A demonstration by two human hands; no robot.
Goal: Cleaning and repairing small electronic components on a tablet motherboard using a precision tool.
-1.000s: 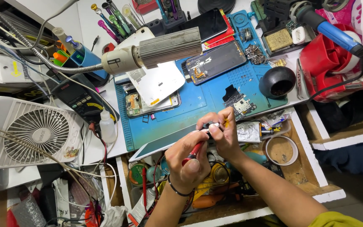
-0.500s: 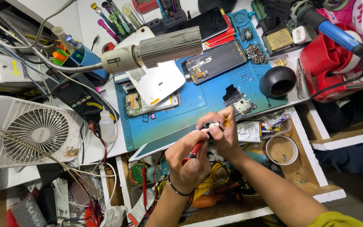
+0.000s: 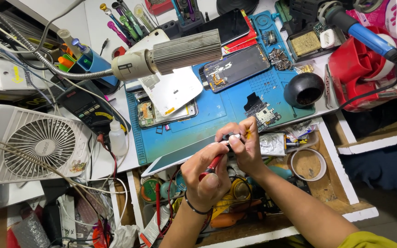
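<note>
1. Low in the frame's centre, the left hand (image 3: 206,177) is closed around a red-handled screwdriver (image 3: 214,161), its tip angled up-right.
2. Just above, the right hand (image 3: 246,147) pinches a small dark part (image 3: 232,136) where the tip meets it.
3. Beyond lies the blue work mat (image 3: 217,110), bearing an opened phone (image 3: 164,110) and a circuit board (image 3: 266,115).
4. Farther up-left, a lamp head (image 3: 171,57) hangs; a white fan (image 3: 40,144) sits left.

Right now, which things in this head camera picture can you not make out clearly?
- Small part pinched in the right hand: hidden by its fingers, too small to identify.
- Tip of the red-handled tool in the left hand: covered by both hands.
- White tablet at the mat's edge: partly hidden by the hands.
- Open drawer contents: covered by both forearms.
- White fan: crossed by cables.
</note>
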